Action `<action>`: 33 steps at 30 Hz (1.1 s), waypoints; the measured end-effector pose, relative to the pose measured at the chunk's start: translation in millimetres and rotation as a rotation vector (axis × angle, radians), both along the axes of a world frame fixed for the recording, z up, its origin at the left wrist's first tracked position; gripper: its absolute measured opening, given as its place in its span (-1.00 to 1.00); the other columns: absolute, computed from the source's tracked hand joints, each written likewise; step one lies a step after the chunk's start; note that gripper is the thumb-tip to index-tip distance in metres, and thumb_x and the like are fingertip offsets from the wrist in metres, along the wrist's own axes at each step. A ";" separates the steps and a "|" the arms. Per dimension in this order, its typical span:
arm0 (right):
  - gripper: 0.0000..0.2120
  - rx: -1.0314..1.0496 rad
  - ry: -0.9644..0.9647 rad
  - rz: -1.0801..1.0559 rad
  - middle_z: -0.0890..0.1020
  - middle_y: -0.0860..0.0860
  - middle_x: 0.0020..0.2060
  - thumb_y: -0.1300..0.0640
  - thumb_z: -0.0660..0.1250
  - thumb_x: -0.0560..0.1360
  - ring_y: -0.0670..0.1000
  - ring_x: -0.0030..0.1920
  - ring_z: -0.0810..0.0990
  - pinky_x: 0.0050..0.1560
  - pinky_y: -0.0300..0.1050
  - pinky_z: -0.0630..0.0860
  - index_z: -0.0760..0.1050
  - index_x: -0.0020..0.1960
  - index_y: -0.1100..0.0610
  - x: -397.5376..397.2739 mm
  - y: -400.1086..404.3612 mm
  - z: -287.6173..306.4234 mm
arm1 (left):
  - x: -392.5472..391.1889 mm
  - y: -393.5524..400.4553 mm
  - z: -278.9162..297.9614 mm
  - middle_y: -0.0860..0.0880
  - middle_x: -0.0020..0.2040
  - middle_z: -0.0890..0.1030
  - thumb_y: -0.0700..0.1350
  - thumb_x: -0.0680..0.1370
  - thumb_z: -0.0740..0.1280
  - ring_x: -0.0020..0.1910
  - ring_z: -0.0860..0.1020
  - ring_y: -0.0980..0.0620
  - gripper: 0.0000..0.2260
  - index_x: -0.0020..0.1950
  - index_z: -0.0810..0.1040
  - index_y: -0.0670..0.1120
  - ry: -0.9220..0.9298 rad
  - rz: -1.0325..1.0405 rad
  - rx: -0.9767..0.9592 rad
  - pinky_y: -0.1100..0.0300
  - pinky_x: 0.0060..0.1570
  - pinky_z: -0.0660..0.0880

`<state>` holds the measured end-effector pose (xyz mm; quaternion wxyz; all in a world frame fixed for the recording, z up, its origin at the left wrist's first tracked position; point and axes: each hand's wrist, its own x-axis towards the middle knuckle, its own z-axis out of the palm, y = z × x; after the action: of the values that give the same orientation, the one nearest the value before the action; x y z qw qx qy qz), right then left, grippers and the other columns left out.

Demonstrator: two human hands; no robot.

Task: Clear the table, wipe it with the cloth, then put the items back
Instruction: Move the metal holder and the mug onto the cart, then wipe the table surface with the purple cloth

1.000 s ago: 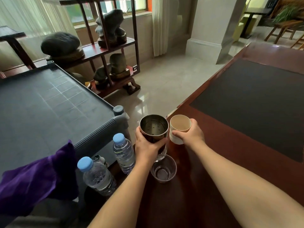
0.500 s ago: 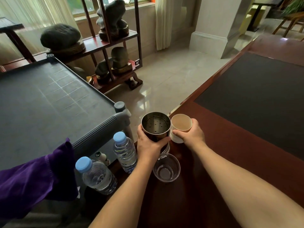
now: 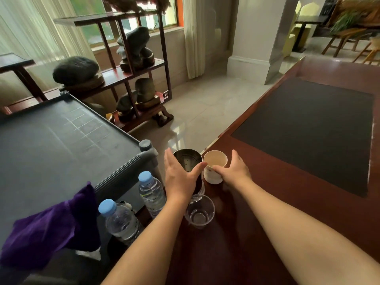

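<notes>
A metal cup (image 3: 188, 160) with a perforated inside stands at the left edge of the dark wooden table (image 3: 257, 202). My left hand (image 3: 181, 177) is spread open around its near side, fingers loose. Right beside it stands a paper cup (image 3: 214, 166); my right hand (image 3: 234, 171) is open, fingers loosely around it. A clear plastic cup (image 3: 199, 211) sits nearer to me. Two water bottles with blue caps (image 3: 152, 191) (image 3: 119, 220) stand at the table's left edge. A purple cloth (image 3: 51, 229) hangs over the grey cart (image 3: 61, 140).
A black mat (image 3: 308, 132) covers the table's far right part. Behind the cart stands a wooden shelf (image 3: 131, 75) with dark stones. Pale tiled floor (image 3: 205, 108) lies between shelf and table. Wooden chairs (image 3: 345, 42) are at the far right.
Both hands were closed on the metal cup and the paper cup; now they have opened and let go. The cups stand on the table edge.
</notes>
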<state>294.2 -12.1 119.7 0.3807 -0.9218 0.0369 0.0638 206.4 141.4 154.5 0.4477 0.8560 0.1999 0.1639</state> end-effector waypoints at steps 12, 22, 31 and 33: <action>-0.29 -0.203 -0.297 0.122 0.34 0.09 0.45 -0.22 0.29 0.46 0.16 0.41 0.30 0.29 0.07 0.35 0.25 0.46 0.14 -91.4 -24.8 126.2 | -79.0 -10.4 116.7 -0.11 0.52 0.28 0.32 0.56 0.07 0.53 0.12 -0.13 -0.39 0.46 0.30 -0.05 0.134 -0.133 0.941 -0.13 0.46 0.09; -0.37 -0.292 -0.418 0.221 0.48 0.08 0.33 -0.27 0.21 0.49 0.15 0.33 0.38 0.20 0.07 0.40 0.39 0.39 0.11 -139.6 -13.2 165.4 | -145.9 16.7 146.3 -0.12 0.52 0.28 0.31 0.58 0.03 0.53 0.15 -0.15 -0.41 0.47 0.31 -0.03 0.212 -0.027 1.011 -0.19 0.44 0.11; -0.43 -0.250 -0.352 0.405 0.53 0.12 0.25 -0.26 0.25 0.47 0.18 0.26 0.42 0.18 0.05 0.41 0.45 0.31 0.12 -159.8 80.2 154.6 | -206.8 107.8 132.8 -0.09 0.43 0.38 0.31 0.57 0.05 0.46 0.26 -0.14 -0.45 0.38 0.36 -0.03 0.369 0.123 0.945 -0.16 0.37 0.25; -0.49 -0.238 -0.359 0.465 0.56 0.12 0.18 -0.24 0.25 0.47 0.18 0.19 0.45 0.13 0.04 0.44 0.49 0.22 0.10 -165.6 111.2 153.2 | -221.6 134.8 130.1 -0.09 0.43 0.38 0.30 0.57 0.06 0.46 0.26 -0.13 -0.45 0.39 0.35 -0.04 0.391 0.177 0.907 -0.16 0.37 0.25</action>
<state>128.6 99.1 272.9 0.2456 -0.9402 -0.2352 -0.0197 -15.2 276.2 284.6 -0.0309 0.9589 0.2604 0.1081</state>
